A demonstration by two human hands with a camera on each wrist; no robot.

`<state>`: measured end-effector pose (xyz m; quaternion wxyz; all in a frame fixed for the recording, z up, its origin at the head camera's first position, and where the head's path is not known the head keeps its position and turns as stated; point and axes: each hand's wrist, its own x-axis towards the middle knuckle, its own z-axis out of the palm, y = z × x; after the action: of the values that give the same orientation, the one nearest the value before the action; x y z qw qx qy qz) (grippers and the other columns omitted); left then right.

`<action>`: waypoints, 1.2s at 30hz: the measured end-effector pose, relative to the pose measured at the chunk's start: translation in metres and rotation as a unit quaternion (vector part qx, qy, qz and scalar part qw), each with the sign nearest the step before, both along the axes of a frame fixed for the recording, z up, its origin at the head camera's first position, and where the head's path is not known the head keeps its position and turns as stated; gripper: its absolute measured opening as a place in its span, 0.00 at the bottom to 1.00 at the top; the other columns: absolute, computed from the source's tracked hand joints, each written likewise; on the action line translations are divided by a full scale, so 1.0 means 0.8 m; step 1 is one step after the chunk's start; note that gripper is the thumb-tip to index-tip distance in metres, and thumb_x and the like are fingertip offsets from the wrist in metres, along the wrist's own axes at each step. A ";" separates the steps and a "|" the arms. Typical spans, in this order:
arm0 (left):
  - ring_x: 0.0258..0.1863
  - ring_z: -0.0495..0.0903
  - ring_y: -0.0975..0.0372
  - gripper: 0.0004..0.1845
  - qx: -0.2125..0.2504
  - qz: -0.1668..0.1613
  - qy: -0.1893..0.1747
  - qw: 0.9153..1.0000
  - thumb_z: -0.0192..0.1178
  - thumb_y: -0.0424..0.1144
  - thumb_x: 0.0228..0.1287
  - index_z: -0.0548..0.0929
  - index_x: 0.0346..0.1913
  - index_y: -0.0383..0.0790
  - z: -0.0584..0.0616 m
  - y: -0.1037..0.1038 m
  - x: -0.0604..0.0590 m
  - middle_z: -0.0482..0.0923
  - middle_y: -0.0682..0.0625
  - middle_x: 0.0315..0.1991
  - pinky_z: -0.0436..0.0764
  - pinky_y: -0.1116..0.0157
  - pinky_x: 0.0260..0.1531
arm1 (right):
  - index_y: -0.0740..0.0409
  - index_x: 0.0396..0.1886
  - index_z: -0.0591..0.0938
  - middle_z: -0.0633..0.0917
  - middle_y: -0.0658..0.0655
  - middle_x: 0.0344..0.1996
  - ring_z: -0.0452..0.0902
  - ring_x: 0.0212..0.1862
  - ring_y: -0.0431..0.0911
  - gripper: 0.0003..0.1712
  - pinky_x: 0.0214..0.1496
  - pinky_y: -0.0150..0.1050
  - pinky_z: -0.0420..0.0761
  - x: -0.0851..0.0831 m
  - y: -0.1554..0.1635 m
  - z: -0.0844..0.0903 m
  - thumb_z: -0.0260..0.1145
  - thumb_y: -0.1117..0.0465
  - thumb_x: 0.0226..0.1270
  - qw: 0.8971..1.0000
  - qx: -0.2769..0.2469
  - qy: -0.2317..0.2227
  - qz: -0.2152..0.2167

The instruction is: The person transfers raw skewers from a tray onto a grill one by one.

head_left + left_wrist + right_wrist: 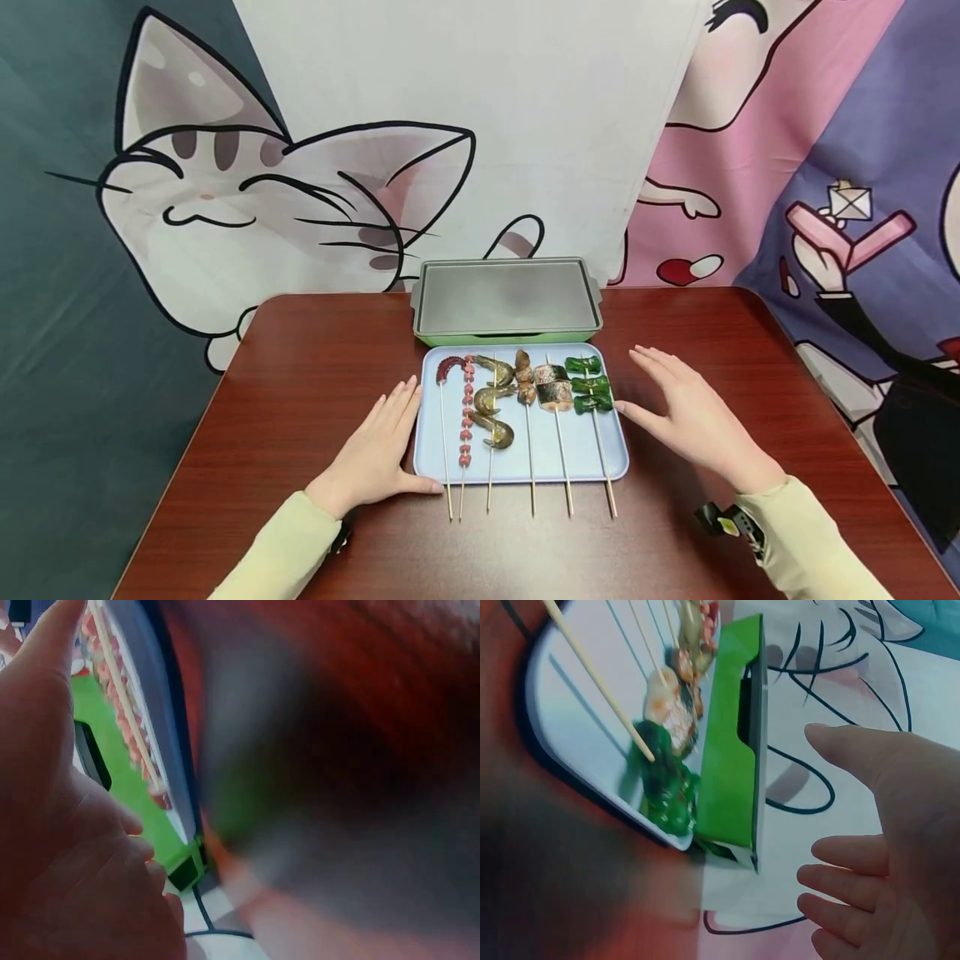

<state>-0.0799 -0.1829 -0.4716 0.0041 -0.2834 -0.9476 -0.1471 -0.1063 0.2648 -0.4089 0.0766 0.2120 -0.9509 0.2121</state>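
Reddish-brown wooden worktop (300, 400) carries everything; left hand (378, 454) lies flat, fingers straight, touching the pale blue plastic tray (581, 454) of six bamboo skewers (531, 479); light, probably slippery, best gripped by both rims; right hand (686, 417) hovers spread nearby.

Bare table (300, 375) flanks the tray (525, 467); behind it the grill pan (507, 298) blocks passage.

staged tabletop set (cartoon backdrop (225, 192)), grill pan (506, 300)
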 end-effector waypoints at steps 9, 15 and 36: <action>0.76 0.53 0.40 0.67 0.000 -0.034 -0.005 0.999 0.68 0.73 0.52 0.57 0.75 0.20 -0.013 0.006 0.006 0.51 0.28 0.77 0.58 0.44 0.71 | 0.67 0.70 0.74 0.73 0.68 0.68 0.65 0.70 0.63 0.40 0.68 0.64 0.66 0.019 -0.016 -0.021 0.75 0.50 0.65 0.999 0.002 -0.042 0.002; 0.76 0.53 0.40 0.64 -0.015 -0.036 -0.010 0.999 0.63 0.73 0.58 0.56 0.75 0.20 -0.020 0.009 0.008 0.51 0.28 0.77 0.59 0.44 0.71 | 0.68 0.68 0.76 0.78 0.67 0.64 0.72 0.66 0.62 0.34 0.65 0.62 0.71 0.030 -0.029 -0.036 0.72 0.53 0.69 0.998 -0.012 -0.054 0.000; 0.79 0.46 0.47 0.63 -0.071 0.007 0.017 0.997 0.45 0.81 0.62 0.53 0.79 0.26 -0.041 0.011 0.009 0.46 0.35 0.80 0.48 0.52 0.76 | 0.66 0.49 0.88 0.83 0.38 0.22 0.76 0.26 0.34 0.18 0.32 0.37 0.76 0.045 -0.046 -0.058 0.76 0.67 0.57 0.989 -0.058 -0.127 -0.048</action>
<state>-0.0725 -0.1739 -0.5041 0.0010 -0.2783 -0.9576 -0.0747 -0.0703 0.2278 -0.4557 -0.0223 0.1326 -0.9480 0.2883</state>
